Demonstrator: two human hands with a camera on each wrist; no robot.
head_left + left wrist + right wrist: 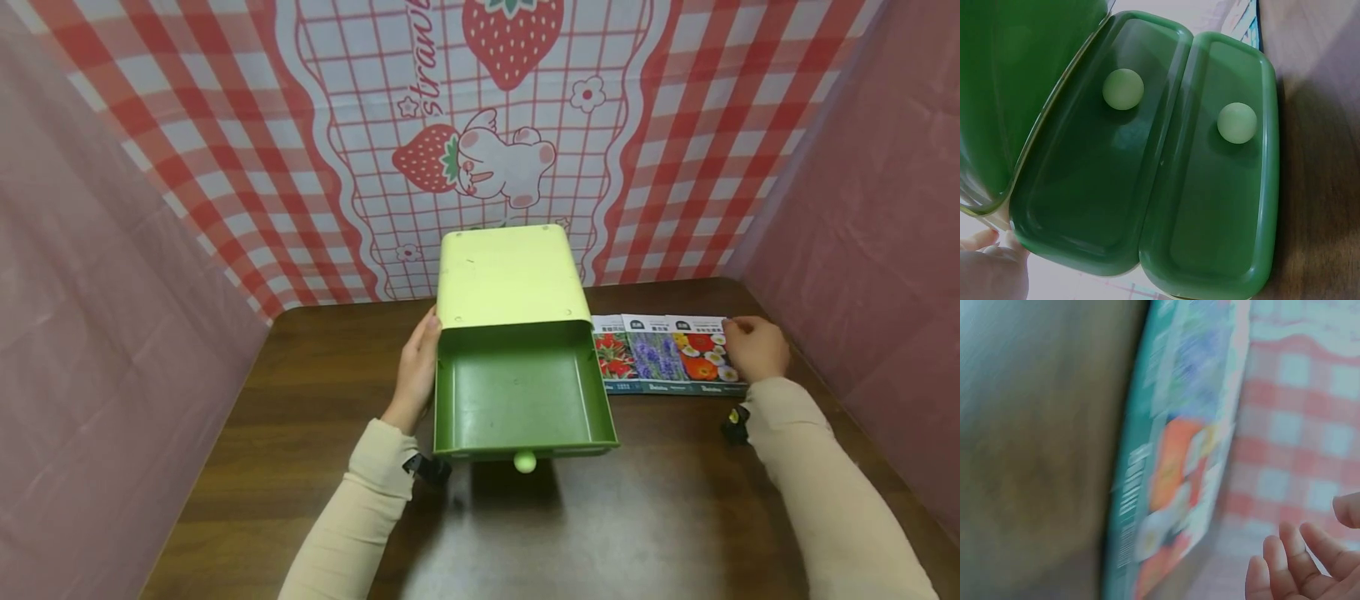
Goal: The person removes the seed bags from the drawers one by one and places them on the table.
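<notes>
Green drawer [517, 404] pulled out of box [513, 279] on table [300, 433]; lower drawers [1210, 200] closed. My left hand [416, 367] touches box's left side, fingers fairly straight. Flower packets [656, 354] in row, right of box. My right hand [757, 348] at rightmost packet, fingers loosely bent, thumb apart.

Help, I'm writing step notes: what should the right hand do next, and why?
Probably pinch the rightmost flower packet: the right hand is at its right edge, apparently not gripping it, while the left hand rests against the drawer unit, whose open top drawer shows nothing inside.
</notes>
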